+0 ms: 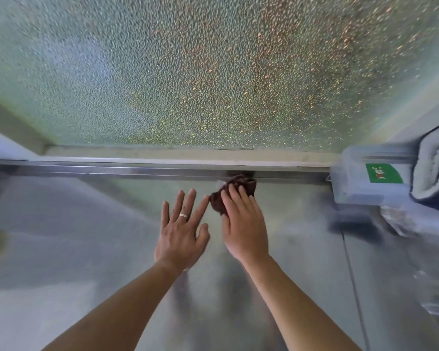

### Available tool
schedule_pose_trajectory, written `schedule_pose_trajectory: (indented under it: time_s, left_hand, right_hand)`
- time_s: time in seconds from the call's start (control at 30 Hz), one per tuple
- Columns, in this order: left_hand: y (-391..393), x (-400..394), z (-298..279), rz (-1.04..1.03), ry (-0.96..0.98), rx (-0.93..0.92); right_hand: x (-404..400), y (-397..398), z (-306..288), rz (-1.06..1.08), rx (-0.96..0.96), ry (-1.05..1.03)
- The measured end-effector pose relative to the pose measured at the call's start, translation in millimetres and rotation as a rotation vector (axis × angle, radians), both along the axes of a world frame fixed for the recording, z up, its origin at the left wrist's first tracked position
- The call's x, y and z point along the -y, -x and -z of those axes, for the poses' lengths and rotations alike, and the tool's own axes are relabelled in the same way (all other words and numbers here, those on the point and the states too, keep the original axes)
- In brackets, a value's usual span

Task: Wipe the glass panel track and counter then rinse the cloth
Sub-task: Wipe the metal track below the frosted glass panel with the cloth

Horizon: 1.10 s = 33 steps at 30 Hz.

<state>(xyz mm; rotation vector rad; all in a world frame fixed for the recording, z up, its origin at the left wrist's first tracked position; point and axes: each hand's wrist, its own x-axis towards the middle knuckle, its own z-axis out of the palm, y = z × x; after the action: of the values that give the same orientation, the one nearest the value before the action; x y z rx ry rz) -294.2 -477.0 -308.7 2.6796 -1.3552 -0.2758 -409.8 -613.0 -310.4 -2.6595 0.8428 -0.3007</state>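
Observation:
A textured glass panel (213,72) fills the upper part of the head view. Below it runs a metal track (137,168) along the back of a steel counter (74,236). A dark brown cloth (238,187) lies bunched against the track. My right hand (243,224) presses on the cloth with its fingers over the near part. My left hand (181,229), with a ring on it, lies flat and spread on the counter just left of the cloth, holding nothing.
A clear plastic box (360,181) with a green sticker stands at the right end of the track. A white and dark blue towel (433,168) lies on it. Blurred clear items (416,224) sit on the counter's right side.

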Motion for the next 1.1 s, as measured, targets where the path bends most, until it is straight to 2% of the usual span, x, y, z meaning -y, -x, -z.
schedule_pose_trajectory:
  time_s: [0.1,0.17,0.33,0.43,0.53,0.63,0.77,0.87,1.1]
  left_hand:
    - [-1,-2,0,0.009,0.01,-0.008]
    - [-1,-2,1,0.017,0.003,-0.021]
    - [-7,-5,6,0.077,-0.01,-0.044]
    - [-23,-18,12,0.193,0.023,-0.034]
    - [-47,-42,17,0.268,0.054,-0.026]
    - [-69,-66,19,0.233,0.067,-0.028]
    - [-81,-86,16,0.073,0.035,-0.03]
    - [-83,-86,10,0.079,0.012,-0.037]
    - [-90,-88,6,0.132,-0.017,-0.062]
  right_hand:
    - [13,20,2,-0.108,-0.026,0.023]
    - [23,48,2,-0.105,-0.044,0.065]
    - [27,103,-1,0.245,-0.089,0.104]
    - [14,92,-4,0.45,-0.158,0.069]
    - [-5,61,-6,0.537,-0.213,0.056]
    - [-34,15,-5,0.476,-0.209,0.051]
    - [-80,-63,-1,0.315,-0.162,0.062]
    - [-95,-108,2,0.228,-0.132,0.067]
    - [-86,-116,2,0.094,-0.115,0.027]
